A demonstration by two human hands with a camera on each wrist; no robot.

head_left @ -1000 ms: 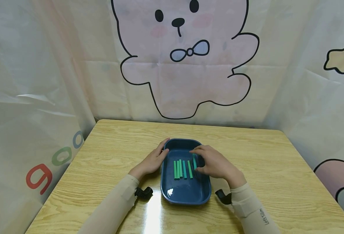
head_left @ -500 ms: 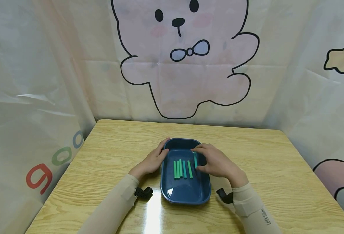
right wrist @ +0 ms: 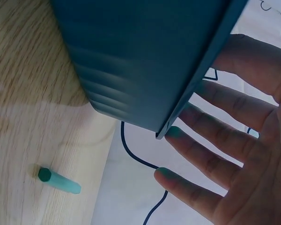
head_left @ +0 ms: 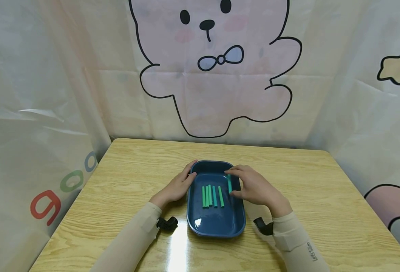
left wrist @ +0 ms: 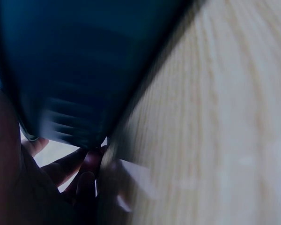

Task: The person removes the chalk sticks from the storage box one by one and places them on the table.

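A deep blue tray [head_left: 216, 225] sits on the table, its left rim gripped by my left hand [head_left: 176, 187], thumb over the edge. Fingers [left wrist: 65, 168] show along the tray's outer side in the left wrist view. Over the tray's right side, my right hand [head_left: 255, 187] pinches a teal-green chalk stick [head_left: 229, 183] lengthwise between thumb and fingertips. Several green and teal chalk sticks [head_left: 210, 195] lie side by side on the tray floor. In the right wrist view the thumb and held stick are behind the tray wall, and fingertips [right wrist: 174, 131] look green-stained.
Another teal chalk stick [right wrist: 58, 181] lies on the wooden table [head_left: 322, 204] outside the tray, hidden from the head view. A black cable [right wrist: 131, 151] hangs beyond the table edge. Printed curtains [head_left: 216, 98] enclose the back and sides.
My right hand has shifted right and slightly away with the pinched chalk stick, so the gap to the row in the tray is wider. My left hand has stayed on the rim.
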